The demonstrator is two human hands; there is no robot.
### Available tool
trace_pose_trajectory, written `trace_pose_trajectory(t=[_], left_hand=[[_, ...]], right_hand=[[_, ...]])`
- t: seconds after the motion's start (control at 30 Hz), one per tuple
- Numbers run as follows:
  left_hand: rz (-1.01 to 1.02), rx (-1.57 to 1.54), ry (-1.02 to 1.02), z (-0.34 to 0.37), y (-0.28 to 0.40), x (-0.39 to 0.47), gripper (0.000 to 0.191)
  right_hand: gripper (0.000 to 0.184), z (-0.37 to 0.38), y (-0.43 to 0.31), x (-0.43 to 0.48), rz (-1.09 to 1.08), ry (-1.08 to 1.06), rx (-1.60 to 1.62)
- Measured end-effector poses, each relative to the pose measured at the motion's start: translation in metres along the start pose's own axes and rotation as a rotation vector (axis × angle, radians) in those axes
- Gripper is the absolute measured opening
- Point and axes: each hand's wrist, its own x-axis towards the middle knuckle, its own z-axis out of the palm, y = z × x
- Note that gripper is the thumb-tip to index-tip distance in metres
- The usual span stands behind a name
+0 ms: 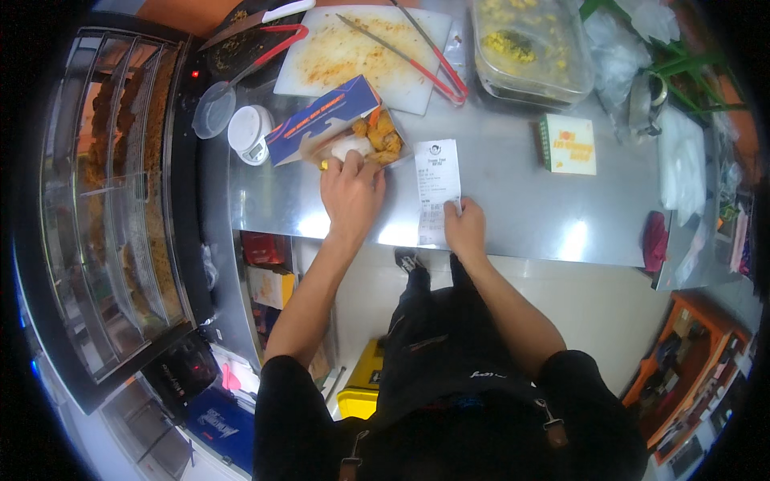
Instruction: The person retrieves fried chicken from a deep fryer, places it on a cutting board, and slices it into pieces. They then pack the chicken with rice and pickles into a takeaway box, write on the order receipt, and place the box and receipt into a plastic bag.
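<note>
My left hand (352, 189) reaches to the near side of an open blue cardboard food box (319, 117), its fingertips by a white item (351, 146), perhaps wrapped rice. Browned fried pieces (382, 135) lie in the right part of the box. A small yellow thing shows beside my left fingers; whether they grip anything cannot be told. My right hand (465, 225) pinches the right edge of a printed paper receipt (437, 180) near the counter's front edge. A white digital kitchen scale (249, 132) stands left of the box.
Behind the box, red-handled tongs (421, 63) lie across a stained white cutting board (361, 36). A knife (240, 27) rests on a dark round board. A lidded plastic tub (532, 54) and a small carton (568, 144) are to the right. A glass display cabinet (114, 192) stands left.
</note>
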Motion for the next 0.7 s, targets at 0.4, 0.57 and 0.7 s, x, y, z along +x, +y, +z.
trace_pose_trajectory(t=[0.4, 0.57, 0.7], left_hand=[[0.164, -0.107, -0.084, -0.020, -0.028, 0.011, 0.011], [0.189, -0.113, -0.094, -0.022, -0.030, 0.013, 0.010], [0.227, -0.057, -0.175, -0.014, -0.027, 0.004, 0.009]], right_hand=[[0.026, 0.004, -0.018, 0.005, -0.049, 0.007, -0.105], [0.026, 0.000, -0.007, 0.004, 0.008, -0.017, -0.096], [0.028, 0.008, -0.014, 0.014, -0.056, -0.058, -0.080]])
